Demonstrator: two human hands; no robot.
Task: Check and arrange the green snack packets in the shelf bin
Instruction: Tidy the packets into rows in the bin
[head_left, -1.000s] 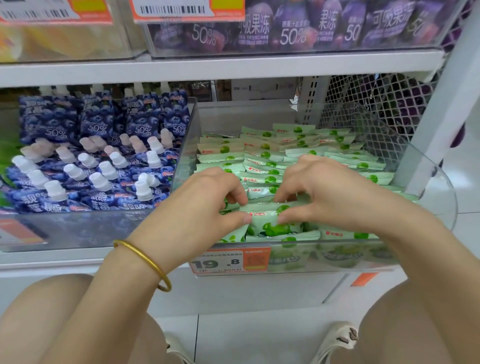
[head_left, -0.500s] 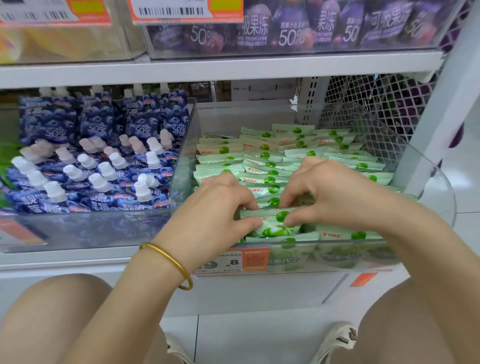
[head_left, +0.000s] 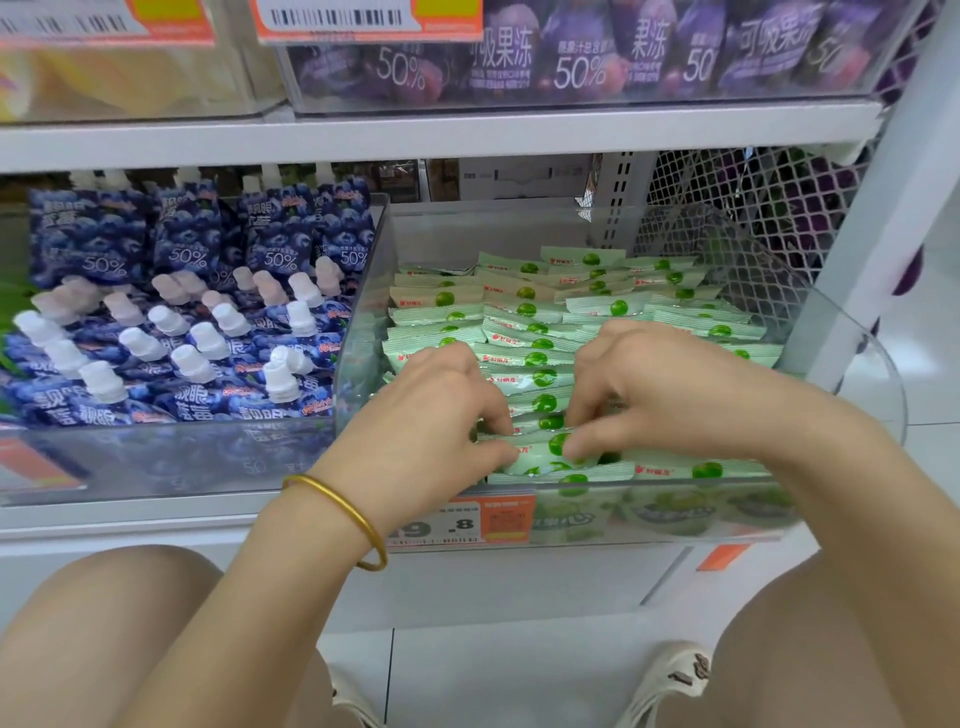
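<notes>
Risk entry: left hand (head_left: 436, 415) and right hand (head_left: 649, 395) pinch front green packet (head_left: 545, 457); tugging may topple neighbouring rows in clear bin (head_left: 857, 332).

A thin gold metal bangle (head_left: 343, 512) circles the left wrist; both forearms are sleeveless, and pale sandals (head_left: 680, 675) cover the feet.

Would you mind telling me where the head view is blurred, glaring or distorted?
Head view: green packets are sharp mid-frame; the left hand and right hand are fairly crisp; the clear bin front shows hazy reflections; the blue pouches soften leftward; shelf lines bow, wide-angle.
</notes>
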